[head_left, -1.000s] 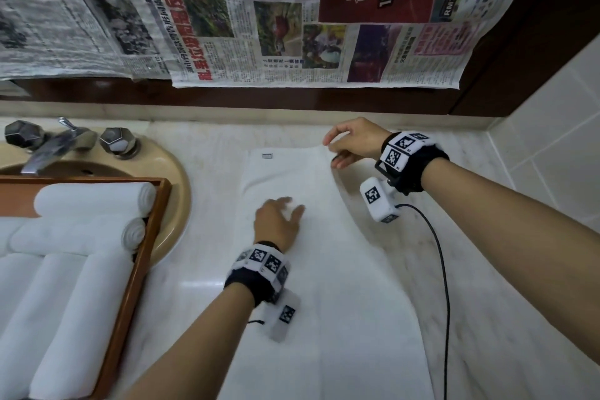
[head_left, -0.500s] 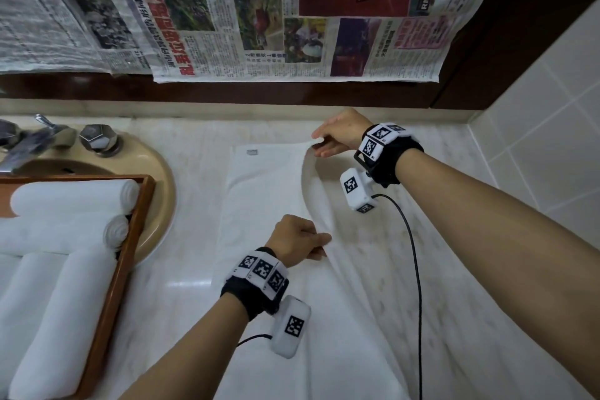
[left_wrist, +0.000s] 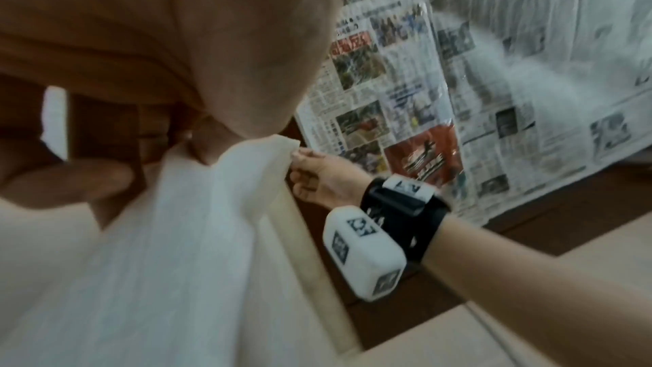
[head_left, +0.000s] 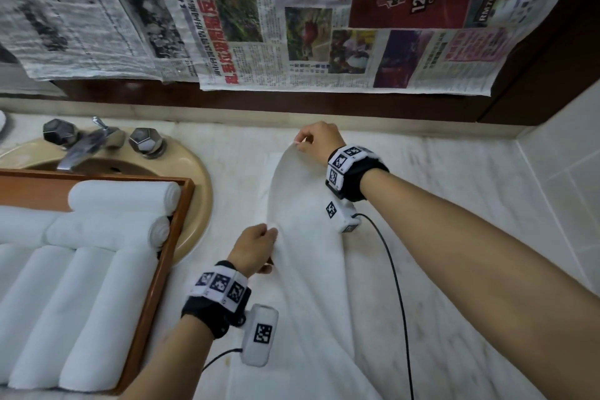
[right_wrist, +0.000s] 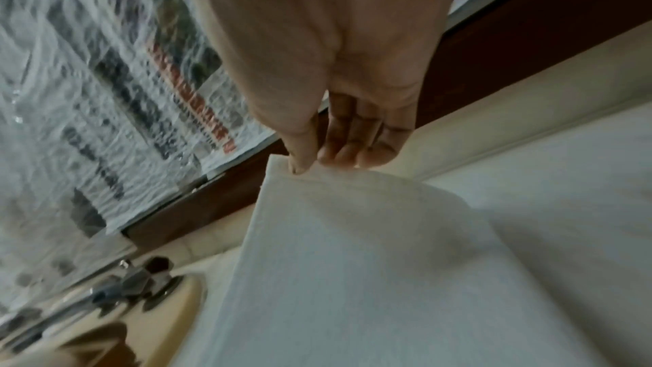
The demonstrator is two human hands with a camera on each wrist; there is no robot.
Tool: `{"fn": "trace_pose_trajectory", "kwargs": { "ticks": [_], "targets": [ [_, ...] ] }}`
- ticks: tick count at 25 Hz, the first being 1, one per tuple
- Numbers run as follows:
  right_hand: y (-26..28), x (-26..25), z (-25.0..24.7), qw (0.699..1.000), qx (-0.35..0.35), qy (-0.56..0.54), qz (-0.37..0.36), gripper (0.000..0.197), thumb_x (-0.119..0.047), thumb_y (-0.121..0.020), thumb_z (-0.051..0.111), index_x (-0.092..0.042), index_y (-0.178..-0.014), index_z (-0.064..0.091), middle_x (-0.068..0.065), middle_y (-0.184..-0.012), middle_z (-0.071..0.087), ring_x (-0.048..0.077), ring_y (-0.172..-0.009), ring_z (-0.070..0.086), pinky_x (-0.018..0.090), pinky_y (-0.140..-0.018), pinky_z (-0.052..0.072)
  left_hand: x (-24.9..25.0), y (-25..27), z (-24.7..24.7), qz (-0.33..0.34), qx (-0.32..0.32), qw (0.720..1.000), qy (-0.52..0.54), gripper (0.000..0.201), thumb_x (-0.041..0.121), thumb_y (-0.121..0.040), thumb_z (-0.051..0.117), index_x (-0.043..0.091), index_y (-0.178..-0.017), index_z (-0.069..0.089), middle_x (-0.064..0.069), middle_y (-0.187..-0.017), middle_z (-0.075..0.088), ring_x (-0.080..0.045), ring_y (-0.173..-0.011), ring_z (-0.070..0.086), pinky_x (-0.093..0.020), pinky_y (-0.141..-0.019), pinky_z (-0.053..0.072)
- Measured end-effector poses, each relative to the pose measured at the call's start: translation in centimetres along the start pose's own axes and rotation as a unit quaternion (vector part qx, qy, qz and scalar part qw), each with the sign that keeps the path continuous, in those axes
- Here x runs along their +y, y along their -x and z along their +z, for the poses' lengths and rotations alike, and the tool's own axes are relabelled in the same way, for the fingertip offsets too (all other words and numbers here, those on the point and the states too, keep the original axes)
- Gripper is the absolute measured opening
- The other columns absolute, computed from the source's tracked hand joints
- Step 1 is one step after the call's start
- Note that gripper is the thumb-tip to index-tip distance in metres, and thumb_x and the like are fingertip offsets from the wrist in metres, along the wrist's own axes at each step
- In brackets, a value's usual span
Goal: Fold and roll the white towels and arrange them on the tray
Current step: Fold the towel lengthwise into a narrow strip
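Head view shows the right hand (head_left: 319,140) pinching the far corner of the flat white cotton towel (head_left: 311,269) on the marble counter (head_left: 470,237), while the left hand (head_left: 255,250) pinches its lifted edge. Uneven pulling would likely skew the fold. Soft and smooth, the towel arches between them.

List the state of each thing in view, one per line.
Towel: on counter, right edge lifted, mid-fold.
Left hand: pinches towel edge.
Right hand: pinches far corner, raised.
Tray: over sink, holds rolled towels.
Faucet: no water seen.
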State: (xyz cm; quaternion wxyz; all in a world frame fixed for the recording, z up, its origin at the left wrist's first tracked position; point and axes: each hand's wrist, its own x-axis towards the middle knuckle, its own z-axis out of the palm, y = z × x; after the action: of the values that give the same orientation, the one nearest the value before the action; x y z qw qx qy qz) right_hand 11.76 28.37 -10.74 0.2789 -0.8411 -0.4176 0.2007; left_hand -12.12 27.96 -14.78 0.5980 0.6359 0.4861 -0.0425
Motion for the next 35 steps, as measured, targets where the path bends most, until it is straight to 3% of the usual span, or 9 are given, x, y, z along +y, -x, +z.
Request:
{"fn": "trace_pose_trajectory", "kwargs": {
  "ticks": [4, 11, 16, 20, 27, 29, 31, 33, 35],
  "targets": [
    [-1.0, -0.2, 4.2, 0.993, -0.01, 0.118, -0.023, 0.017, -0.025, -0.098, 0.051, -0.017, -0.105, 0.064, 0.003, -0.118, 0.054, 0.023, -0.116, 0.045, 0.042, -0.094, 0.035, -2.7, -1.4, 0.1, 0.019, 0.102, 0.986, -0.128, 0.035, 0.028, -0.102, 0.042, 0.011, -0.071, 0.044, -0.005, -0.072, 0.053, -0.026, -0.072, 0.052, -0.033, -0.063, 0.041],
    [-2.5, 3.1, 7.2, 0.969, -0.116, 0.213, -0.051, 0.036, -0.006, -0.096, 0.049, -0.01, -0.131, 0.051, 0.009, -0.131, 0.052, 0.028, -0.123, 0.044, 0.04, -0.098, 0.038, -2.7, -3.3, 0.3, 0.019, 0.179, 0.966, -0.184, 0.028, 0.045, -0.095, 0.049, 0.019, -0.085, 0.054, 0.001, -0.08, 0.06, -0.026, -0.078, 0.058, -0.031, -0.064, 0.041],
    [-3.7, 3.3, 7.1, 0.985, -0.084, 0.144, -0.046, 0.02, -0.003, -0.094, 0.046, 0.0, -0.11, 0.058, 0.018, -0.11, 0.06, 0.034, -0.1, 0.054, 0.035, -0.076, 0.039, -2.3, -3.7, 0.1, 0.037, 0.199, 0.953, -0.227, 0.025, 0.037, -0.101, 0.037, 0.017, -0.094, 0.049, -0.002, -0.083, 0.056, -0.029, -0.077, 0.053, -0.035, -0.067, 0.041],
    [-4.3, 2.6, 7.0, 0.978, -0.082, 0.187, -0.032, 0.019, 0.0, -0.096, 0.04, -0.002, -0.111, 0.05, 0.018, -0.099, 0.059, 0.031, -0.077, 0.047, 0.036, -0.064, 0.036, -2.1, -4.0, 0.1, 0.004, 0.205, 0.953, -0.225, 0.028, 0.038, -0.103, 0.029, 0.016, -0.099, 0.045, -0.004, -0.084, 0.054, -0.03, -0.076, 0.05, -0.036, -0.069, 0.04],
    [-4.4, 2.1, 7.7, 0.965, -0.075, 0.249, -0.02, 0.021, -0.003, -0.097, 0.042, -0.003, -0.116, 0.049, 0.017, -0.108, 0.06, 0.03, -0.087, 0.052, 0.036, -0.069, 0.037, -1.1, -4.9, -0.2, -0.061, 0.192, 0.946, -0.256, 0.036, 0.039, -0.103, 0.03, 0.01, -0.109, 0.052, -0.01, -0.108, 0.06, -0.031, -0.093, 0.054, -0.036, -0.077, 0.04],
    [-3.0, 1.6, 7.9, 0.962, -0.056, 0.263, -0.045, 0.032, -0.009, -0.098, 0.042, -0.009, -0.13, 0.044, 0.013, -0.132, 0.05, 0.031, -0.119, 0.046, 0.043, -0.091, 0.039, -0.9, -5.4, -0.5, -0.074, 0.187, 0.946, -0.255, 0.037, 0.038, -0.101, 0.031, 0.009, -0.108, 0.054, -0.011, -0.11, 0.06, -0.032, -0.099, 0.056, -0.037, -0.08, 0.043],
    [0.3, 2.4, 8.0, 0.95, -0.098, 0.256, -0.152, 0.047, -0.023, -0.103, 0.037, -0.016, -0.148, 0.027, 0.005, -0.158, 0.022, 0.023, -0.146, 0.017, 0.049, -0.116, 0.015, -0.8, -5.9, -0.7, -0.083, 0.177, 0.945, -0.264, 0.037, 0.037, -0.1, 0.032, 0.01, -0.108, 0.056, -0.01, -0.111, 0.06, -0.032, -0.1, 0.056, -0.037, -0.081, 0.044],
    [4.3, 3.8, 8.0, 0.884, -0.223, 0.279, -0.301, 0.056, -0.04, -0.105, 0.024, -0.026, -0.155, 0.003, -0.008, -0.162, -0.008, 0.012, -0.148, -0.012, 0.044, -0.118, -0.01, -0.8, -6.2, -0.9, -0.083, 0.173, 0.941, -0.278, 0.038, 0.039, -0.1, 0.034, 0.011, -0.11, 0.057, -0.009, -0.113, 0.059, -0.031, -0.102, 0.056, -0.035, -0.079, 0.042],
    [3.8, 5.3, 7.6, 0.835, -0.283, 0.33, -0.336, 0.059, -0.052, -0.103, 0.016, -0.033, -0.153, -0.009, -0.011, -0.159, -0.021, 0.009, -0.145, -0.023, 0.045, -0.115, -0.018, -0.7, -6.3, -0.8, -0.084, 0.179, 0.939, -0.281, 0.038, 0.041, -0.099, 0.035, 0.013, -0.111, 0.057, -0.009, -0.114, 0.059, -0.031, -0.103, 0.056, -0.034, -0.077, 0.039]
  ]
}}
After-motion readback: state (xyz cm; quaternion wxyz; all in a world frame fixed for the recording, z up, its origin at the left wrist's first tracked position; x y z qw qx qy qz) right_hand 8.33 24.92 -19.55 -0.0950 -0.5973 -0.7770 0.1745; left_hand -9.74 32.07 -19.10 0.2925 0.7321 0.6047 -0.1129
